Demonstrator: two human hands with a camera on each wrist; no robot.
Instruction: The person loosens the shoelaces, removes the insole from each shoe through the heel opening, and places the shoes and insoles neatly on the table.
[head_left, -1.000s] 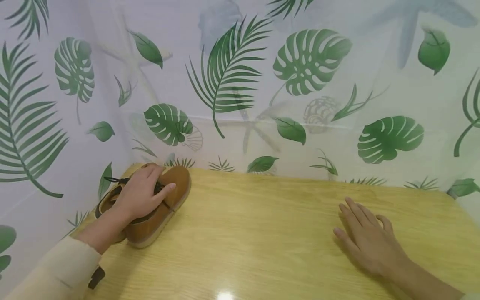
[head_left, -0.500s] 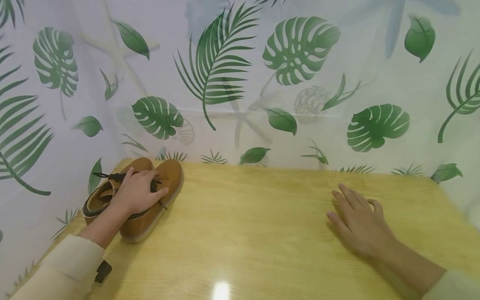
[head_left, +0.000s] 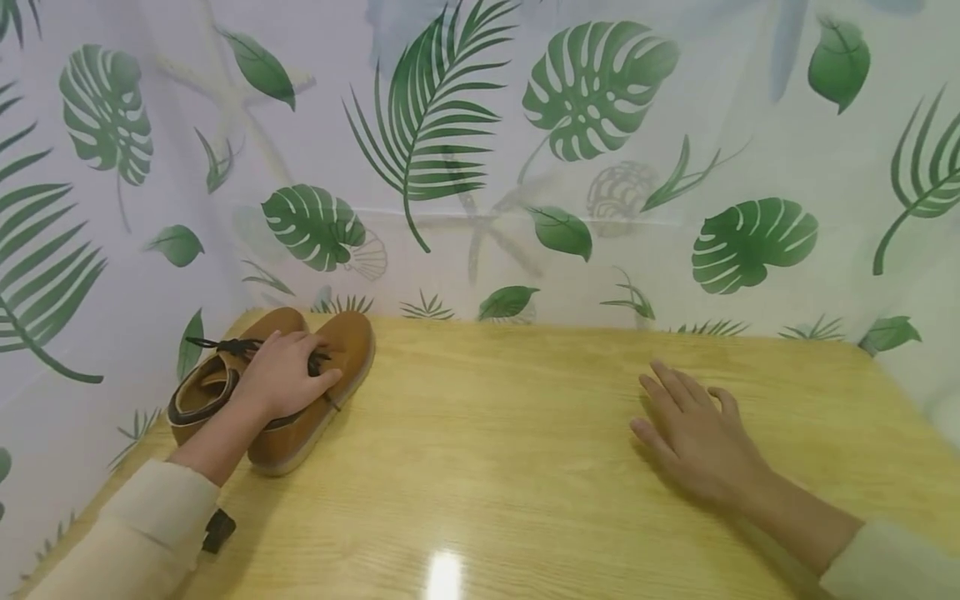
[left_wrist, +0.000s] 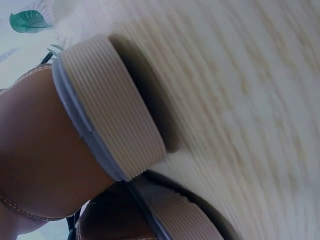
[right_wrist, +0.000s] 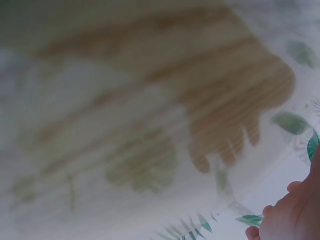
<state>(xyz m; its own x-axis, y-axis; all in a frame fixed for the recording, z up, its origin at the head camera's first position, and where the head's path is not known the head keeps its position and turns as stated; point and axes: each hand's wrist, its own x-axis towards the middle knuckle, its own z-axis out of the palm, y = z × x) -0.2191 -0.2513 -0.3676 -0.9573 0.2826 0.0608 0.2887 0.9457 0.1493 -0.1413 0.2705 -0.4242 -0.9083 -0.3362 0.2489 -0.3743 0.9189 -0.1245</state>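
Observation:
Two brown leather shoes with dark laces stand side by side at the table's back left corner. My left hand lies over the right-hand shoe, gripping it around the laced part, thumb on its near side; some fingertips are hidden. The left-hand shoe shows its opening and tied lace beside my wrist. In the left wrist view a shoe's ribbed pale sole stands out above the wood, the other shoe below it. My right hand is palm down over the right of the table, fingers extended, holding nothing.
The yellow wood-grain table reaches back to a white curtain printed with green leaves, which also lines the left and right sides. A small black object shows under the left sleeve. The glossy table reflects the right hand in the right wrist view.
My left hand's fingers have drawn off the left-hand shoe, which shows more now. The right hand has shifted slightly left. The head view has shifted a little.

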